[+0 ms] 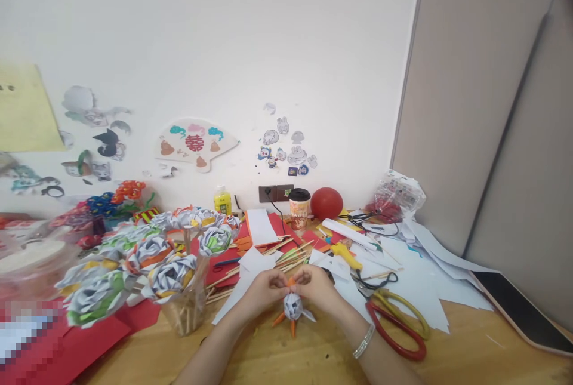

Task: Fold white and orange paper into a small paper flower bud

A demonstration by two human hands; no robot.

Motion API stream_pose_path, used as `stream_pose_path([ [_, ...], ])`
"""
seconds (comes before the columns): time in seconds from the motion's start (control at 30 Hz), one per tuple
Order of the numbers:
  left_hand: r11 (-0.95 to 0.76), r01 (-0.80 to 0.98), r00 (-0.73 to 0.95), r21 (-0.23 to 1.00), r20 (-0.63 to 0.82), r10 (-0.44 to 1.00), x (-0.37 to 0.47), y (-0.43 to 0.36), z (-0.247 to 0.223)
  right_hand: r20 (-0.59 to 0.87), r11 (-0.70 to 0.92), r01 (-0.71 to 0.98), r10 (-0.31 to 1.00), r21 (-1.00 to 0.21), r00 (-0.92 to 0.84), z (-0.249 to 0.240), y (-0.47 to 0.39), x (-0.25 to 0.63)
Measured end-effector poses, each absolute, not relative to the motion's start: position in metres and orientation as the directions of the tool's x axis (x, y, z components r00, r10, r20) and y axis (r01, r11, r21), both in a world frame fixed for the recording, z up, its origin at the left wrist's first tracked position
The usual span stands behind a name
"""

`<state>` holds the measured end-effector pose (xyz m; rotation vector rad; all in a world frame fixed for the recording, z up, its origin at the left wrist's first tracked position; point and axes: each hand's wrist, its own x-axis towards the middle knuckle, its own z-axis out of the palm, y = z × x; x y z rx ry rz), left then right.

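Observation:
A small paper flower (pixel 293 307) is between my hands, low over the table. Its core is grey-white folded paper, with orange pointed strips and a white one sticking out below. My left hand (pixel 267 289) pinches it at the upper left, thumb and fingers closed. From the other side my right hand (pixel 314 288) pinches the same flower near an orange tip at its top. What lies exactly under the fingertips is hidden. Left of my hands, several finished paper flowers (pixel 172 277) with grey, orange, green and yellow petals stand in a clear plastic cup (pixel 181 313).
Scissors (pixel 398 328) with red and yellow handles lie by my right forearm, near a yellow glue gun (pixel 346 256). Wooden sticks (pixel 290 256) and paper sheets (pixel 412 271) are scattered behind. A lidded paper cup (pixel 299 211), red balloon (pixel 326 203) and phone (pixel 523 307) are further out.

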<state>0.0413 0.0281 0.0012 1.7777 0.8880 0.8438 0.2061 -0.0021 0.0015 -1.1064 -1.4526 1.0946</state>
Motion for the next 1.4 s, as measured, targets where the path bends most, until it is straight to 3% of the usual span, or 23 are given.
stream_pose_path([
  [0.13, -0.247, 0.151, 0.51, 0.957, 0.138, 0.849, 0.04, 0.029, 0.004, 0.141, 0.141, -0.01, 0.986, -0.99, -0.088, 0.006, -0.002, 0.204],
  [0.4, -0.141, 0.122, 0.571, 0.982, 0.047, 0.819, 0.039, 0.018, 0.014, 0.125, 0.112, -0.069, 0.969, -0.991, -0.215, 0.015, -0.008, 0.208],
  [0.67, -0.251, 0.282, 0.467, 0.926, 0.096, 0.879, 0.042, 0.014, 0.022, 0.212, 0.227, 0.056, 0.956, -0.972, -0.202, 0.004, -0.003, 0.209],
  [0.9, -0.311, 0.305, 0.447, 0.9, 0.153, 0.881, 0.043, 0.018, 0.013, 0.288, 0.336, 0.302, 0.938, -0.892, -0.194, 0.003, -0.002, 0.21],
  [1.1, -0.296, 0.299, 0.551, 0.907, 0.089, 0.83, 0.039, 0.017, 0.015, 0.296, 0.342, 0.353, 0.938, -0.871, -0.179, 0.004, -0.004, 0.212],
  [1.4, -0.284, 0.283, 0.525, 0.916, 0.1, 0.845, 0.038, 0.022, 0.008, 0.336, 0.386, 0.384, 0.922, -0.839, -0.194, 0.011, -0.009, 0.209],
])
